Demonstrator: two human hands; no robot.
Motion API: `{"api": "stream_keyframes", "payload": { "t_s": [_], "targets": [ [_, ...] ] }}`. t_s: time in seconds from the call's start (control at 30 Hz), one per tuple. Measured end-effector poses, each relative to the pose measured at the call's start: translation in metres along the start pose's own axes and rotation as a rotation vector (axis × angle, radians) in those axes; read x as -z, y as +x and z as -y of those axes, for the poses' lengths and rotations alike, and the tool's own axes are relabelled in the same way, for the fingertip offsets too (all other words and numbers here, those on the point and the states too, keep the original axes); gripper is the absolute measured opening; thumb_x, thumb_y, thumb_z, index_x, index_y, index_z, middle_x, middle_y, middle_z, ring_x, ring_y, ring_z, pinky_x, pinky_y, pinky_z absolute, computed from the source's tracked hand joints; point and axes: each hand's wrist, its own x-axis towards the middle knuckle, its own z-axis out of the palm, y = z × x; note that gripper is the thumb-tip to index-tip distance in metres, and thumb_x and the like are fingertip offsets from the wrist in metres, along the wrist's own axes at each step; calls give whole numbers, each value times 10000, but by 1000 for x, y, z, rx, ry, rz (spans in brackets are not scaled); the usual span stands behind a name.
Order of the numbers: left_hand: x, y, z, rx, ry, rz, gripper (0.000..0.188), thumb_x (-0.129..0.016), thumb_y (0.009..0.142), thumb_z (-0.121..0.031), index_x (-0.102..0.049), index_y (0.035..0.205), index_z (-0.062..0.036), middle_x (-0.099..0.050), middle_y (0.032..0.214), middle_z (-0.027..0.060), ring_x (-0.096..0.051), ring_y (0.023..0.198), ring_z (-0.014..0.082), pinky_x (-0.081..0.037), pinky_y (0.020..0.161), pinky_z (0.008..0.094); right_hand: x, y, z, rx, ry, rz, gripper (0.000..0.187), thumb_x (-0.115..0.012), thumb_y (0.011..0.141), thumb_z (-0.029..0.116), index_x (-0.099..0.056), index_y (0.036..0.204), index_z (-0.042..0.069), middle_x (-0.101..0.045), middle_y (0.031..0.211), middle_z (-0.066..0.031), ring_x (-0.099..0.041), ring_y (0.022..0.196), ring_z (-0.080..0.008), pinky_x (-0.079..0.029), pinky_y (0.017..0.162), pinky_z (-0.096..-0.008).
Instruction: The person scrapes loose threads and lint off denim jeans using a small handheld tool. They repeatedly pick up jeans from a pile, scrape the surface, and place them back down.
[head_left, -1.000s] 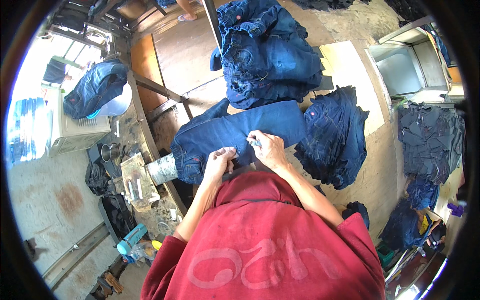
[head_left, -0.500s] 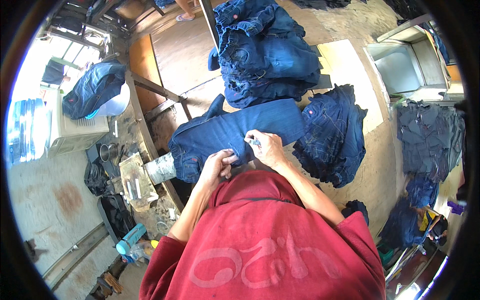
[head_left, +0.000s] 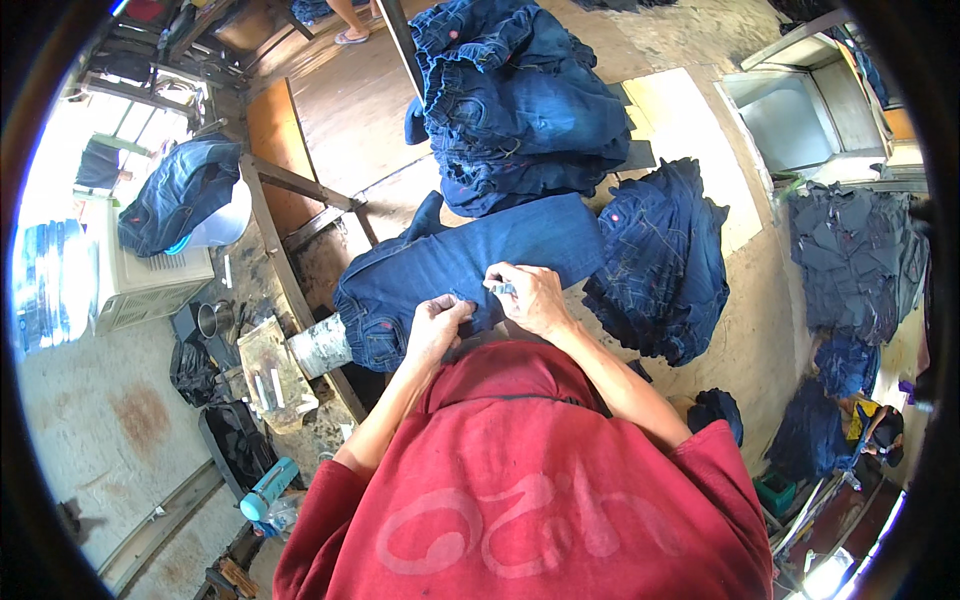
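Observation:
A pair of dark blue jeans [head_left: 540, 237] lies stretched sideways in front of me, waistband to the left. Its waist end meets a pale, mottled, rounded bar [head_left: 322, 346]. My left hand [head_left: 438, 325] is closed, thumb and fingers pinching the near edge of the denim. Just to its right, my right hand [head_left: 533, 298] is curled round a small grey object [head_left: 503, 288] and rests on the leg. Only one end of that object shows, so its kind is hidden. A crumpled pair of jeans [head_left: 660, 260] lies right of the stretched one.
Beyond the work rises a tall pile of jeans [head_left: 520, 105]. A wooden frame [head_left: 300, 185] and a board with white sticks [head_left: 275, 385] stand at left, near a metal cup [head_left: 213, 318] and a light-blue bottle [head_left: 268, 485]. Grey garments [head_left: 850, 260] lie at far right.
The view has shifted slightly. My left hand's fingers have drawn closer together on the denim edge. My right hand keeps its hold on the small grey object, almost in the same place.

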Motion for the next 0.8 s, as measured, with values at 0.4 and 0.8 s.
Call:
{"api": "stream_keyframes", "payload": {
  "t_s": [0.4,0.8],
  "targets": [
    [0,-6,-13,99,-154,30,142,-656,1038,-173,-677,936,-76,-541,708,-54,-363,490,55,-393,539,271,-3,1,-2,-8,18,-8,136,-691,944,146,-723,1073,175,-756,825,-140,-752,768,-391,-576,674,-506],
    [49,-7,-15,-1,-20,432,1005,-588,907,87,-119,1775,-103,-627,1507,292,-625,722,83,-561,661,264,37,1,62,73,-18,209,139,-619,1081,222,-607,1041,89,-732,839,-172,-734,801,-415,-587,692,-539]
  ]
}}
